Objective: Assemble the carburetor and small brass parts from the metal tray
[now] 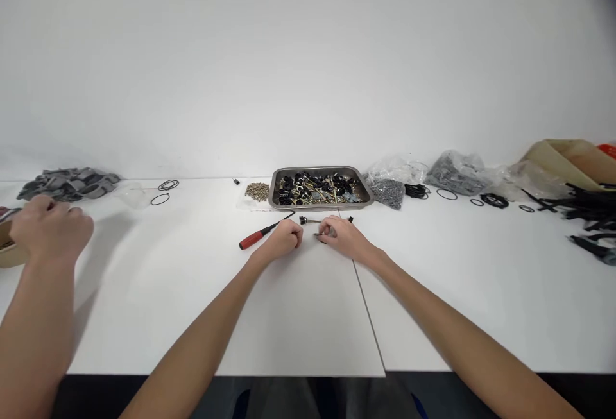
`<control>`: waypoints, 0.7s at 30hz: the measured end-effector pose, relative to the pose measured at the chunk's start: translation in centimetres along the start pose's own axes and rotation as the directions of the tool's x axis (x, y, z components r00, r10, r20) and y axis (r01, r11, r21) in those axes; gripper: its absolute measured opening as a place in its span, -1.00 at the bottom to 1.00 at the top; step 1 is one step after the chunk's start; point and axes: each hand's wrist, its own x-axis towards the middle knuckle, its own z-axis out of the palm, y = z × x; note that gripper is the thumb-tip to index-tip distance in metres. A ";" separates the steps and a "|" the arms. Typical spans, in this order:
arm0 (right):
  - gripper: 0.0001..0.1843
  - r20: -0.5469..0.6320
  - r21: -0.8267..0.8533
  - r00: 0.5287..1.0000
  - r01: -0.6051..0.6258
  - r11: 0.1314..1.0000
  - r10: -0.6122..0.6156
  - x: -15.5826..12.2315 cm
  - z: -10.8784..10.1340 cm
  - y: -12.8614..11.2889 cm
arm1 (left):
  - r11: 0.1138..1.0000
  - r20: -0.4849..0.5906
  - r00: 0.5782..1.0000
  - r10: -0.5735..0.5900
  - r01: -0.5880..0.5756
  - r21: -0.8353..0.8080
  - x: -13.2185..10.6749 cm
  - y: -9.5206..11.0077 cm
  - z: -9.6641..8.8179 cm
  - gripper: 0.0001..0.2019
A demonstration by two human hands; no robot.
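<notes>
My left hand (287,237) rests on the white table with its fingers curled closed; what they hold, if anything, is hidden. Just to its right, my right hand (341,237) pinches a small dark piece (318,235), whose thin tip sticks out to the left; its kind is too small to tell. Beyond both hands lies a thin brass-coloured rod (312,221) with black fittings at its ends, partly covered by my right fingers. A screwdriver (251,240) with a red and black handle lies left of my left hand, its shaft pointing away to the right.
A metal tray (275,203) of rods and black fittings stands behind the hands. Brass nuts (257,192) lie beside it; bagged grey parts (456,174) and black rings (494,200) are right. At far left, a co-worker's hand (52,230) is near grey straps (72,183).
</notes>
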 end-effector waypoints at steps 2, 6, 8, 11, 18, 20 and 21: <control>-0.90 -0.007 -0.026 1.000 -0.003 1.000 0.003 0.0 0.1 0.0 | 0.999 -0.060 0.998 -0.036 0.036 -0.005 3.7 -0.5 2.9 -0.75; -0.90 -0.015 -0.049 1.000 -0.005 0.999 0.004 0.0 0.4 0.2 | 0.995 -0.188 0.977 -0.098 0.097 -0.017 8.9 -2.3 7.5 -0.64; -0.92 -0.026 -0.068 1.000 0.010 0.998 -0.012 0.0 0.6 0.3 | 0.991 -0.230 0.964 -0.131 0.130 -0.022 10.7 -2.7 9.1 -0.67; -0.79 -0.058 -0.116 0.997 0.041 0.992 -0.048 -0.1 1.0 0.5 | 0.984 -0.270 0.946 -0.178 0.176 -0.029 12.4 -2.9 10.9 -0.65; -0.73 -0.058 -0.217 0.998 0.027 0.976 -0.040 -0.5 1.2 0.0 | 0.971 -0.281 0.930 -0.237 0.233 -0.048 13.8 -3.3 12.0 -0.77; -0.75 -0.049 -0.206 0.998 0.013 0.978 -0.024 -0.5 1.1 -0.2 | 0.971 -0.285 0.929 -0.237 0.230 -0.057 13.8 -3.3 12.0 -0.82; -0.76 -0.049 -0.196 0.999 0.009 0.981 -0.020 -0.5 1.1 -0.3 | 0.971 -0.287 0.928 -0.238 0.230 -0.060 13.8 -3.3 12.0 -0.83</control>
